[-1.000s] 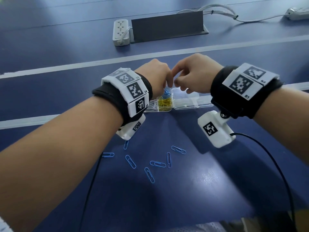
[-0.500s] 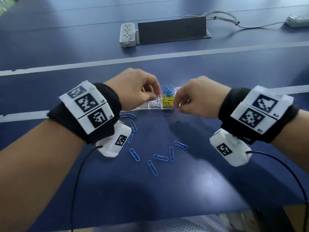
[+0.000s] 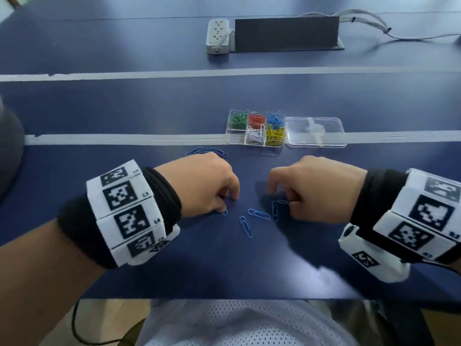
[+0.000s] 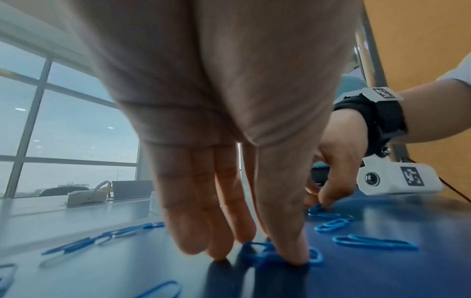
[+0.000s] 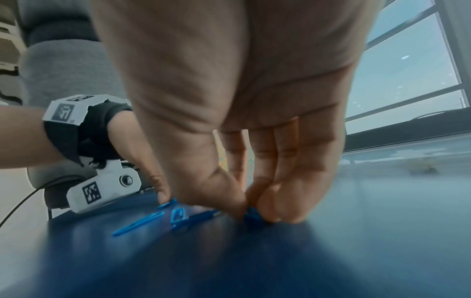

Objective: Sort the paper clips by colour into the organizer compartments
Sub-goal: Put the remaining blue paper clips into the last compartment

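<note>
The clear organizer (image 3: 235, 139) stands mid-table and holds green, red, blue, white and yellow clips in separate compartments; its lid (image 3: 315, 132) lies open to the right. Blue paper clips (image 3: 258, 214) lie loose between my hands, and more blue clips (image 3: 207, 151) lie behind my left hand. My left hand (image 3: 225, 208) (image 4: 260, 252) is down on the table, its thumb and fingertips closing on a flat blue clip (image 4: 314, 258). My right hand (image 3: 284, 203) (image 5: 252, 213) pinches another blue clip (image 5: 253, 217) against the table.
A white power strip (image 3: 218, 36), a dark upright panel (image 3: 287, 33) and cables (image 3: 369, 21) sit at the far side. White tape lines (image 3: 124, 139) cross the blue table. A grey chair (image 3: 10, 146) is at the left. The table's front edge (image 3: 224, 298) is near my body.
Both hands have pulled back from the organizer and dropped to the loose blue clips near me. The organizer, hidden behind them before, now shows fully.
</note>
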Tool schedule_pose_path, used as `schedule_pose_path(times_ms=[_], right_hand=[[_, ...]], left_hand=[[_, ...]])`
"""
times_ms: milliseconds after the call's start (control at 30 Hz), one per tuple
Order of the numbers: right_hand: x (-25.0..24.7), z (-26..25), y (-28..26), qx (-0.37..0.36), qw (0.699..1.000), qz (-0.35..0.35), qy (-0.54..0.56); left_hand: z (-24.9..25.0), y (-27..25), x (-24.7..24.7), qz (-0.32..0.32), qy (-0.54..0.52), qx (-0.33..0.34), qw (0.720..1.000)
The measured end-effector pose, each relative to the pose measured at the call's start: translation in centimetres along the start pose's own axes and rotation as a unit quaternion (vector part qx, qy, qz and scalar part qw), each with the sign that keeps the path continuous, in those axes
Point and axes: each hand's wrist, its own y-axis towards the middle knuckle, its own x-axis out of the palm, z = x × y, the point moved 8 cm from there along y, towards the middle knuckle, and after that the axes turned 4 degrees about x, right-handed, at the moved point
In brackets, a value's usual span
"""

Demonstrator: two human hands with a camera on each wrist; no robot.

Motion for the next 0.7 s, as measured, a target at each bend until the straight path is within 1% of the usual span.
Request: schedule_pose_path(times_ms=[67,167,267,333,433,567,700], right_hand=[[0.0,-0.3,-0.1,-0.004,1.000,0.005,0.002],[-0.5,-1.1,-0.2,-0.031,0.999,0.026,0.019],[-0.7,-1.8,-0.3,-0.064,0.997,0.034,0.018],[-0.5,-2.1,-0.5,-0.085,0.996,0.025,0.003],[0.1,-2.5,-0.7,-0.115,0.993,-0.010,-0.039],[0.4,-3.1,-1.0,-0.139,0.983,-0.017,-0.121],[0.4,-2.8,-1.5,-0.133,0.982,-0.014,-0.135]], left_hand=[[0.1,-0.1,0.2,0.014,0.015,0.002,1.000],[0.0,-0.5,0.4,0.036,0.018,0.004,0.999],[-0.1,-0.9,0.7,0.024,0.018,0.002,1.000],[0.0,-1.3,0.4,0.027,0.006,0.006,1.000],[0.1,-1.9,-0.3,0.053,-0.026,0.010,0.998],[1.0,-1.9,0.3,0.025,-0.029,0.011,0.999],[2.2,-1.7,0.7,0.010,-0.052,0.021,0.998]])
